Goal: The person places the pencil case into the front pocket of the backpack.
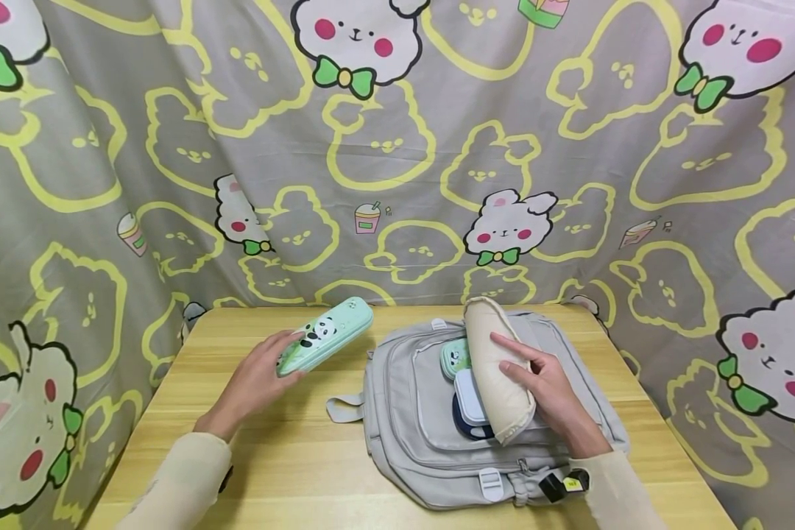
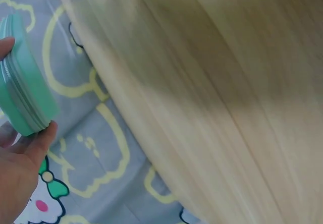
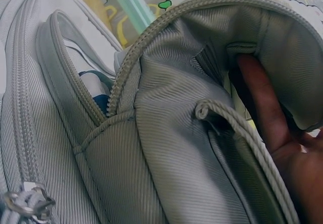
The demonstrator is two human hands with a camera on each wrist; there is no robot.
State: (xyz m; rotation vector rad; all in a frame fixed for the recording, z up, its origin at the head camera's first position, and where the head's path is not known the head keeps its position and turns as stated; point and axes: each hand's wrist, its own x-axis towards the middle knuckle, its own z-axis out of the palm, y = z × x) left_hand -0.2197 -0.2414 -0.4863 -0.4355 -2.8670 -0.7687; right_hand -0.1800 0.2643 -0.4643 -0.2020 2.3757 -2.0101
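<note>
My left hand (image 1: 255, 379) grips a mint-green zipped case (image 1: 331, 335) with a panda print, held above the table left of the backpack. The left wrist view shows fingers and thumb around the case's zipped side (image 2: 30, 90). A grey backpack (image 1: 397, 412) lies flat with its front pocket unzipped. My right hand (image 1: 550, 390) holds the pocket's cream-lined flap (image 1: 493, 361) raised. Inside the pocket are a smaller mint panda case (image 1: 453, 358), a pale-blue box (image 1: 470, 397) and a dark navy item (image 1: 465, 424), all partly hidden by the flap.
Everything rests on a wooden table (image 1: 291, 471). A grey curtain (image 1: 397, 184) with cartoon prints hangs close along the back and both sides. The backpack's strap loop (image 1: 344, 408) sticks out to the left, and a white buckle (image 1: 490, 484) sits near its lower edge.
</note>
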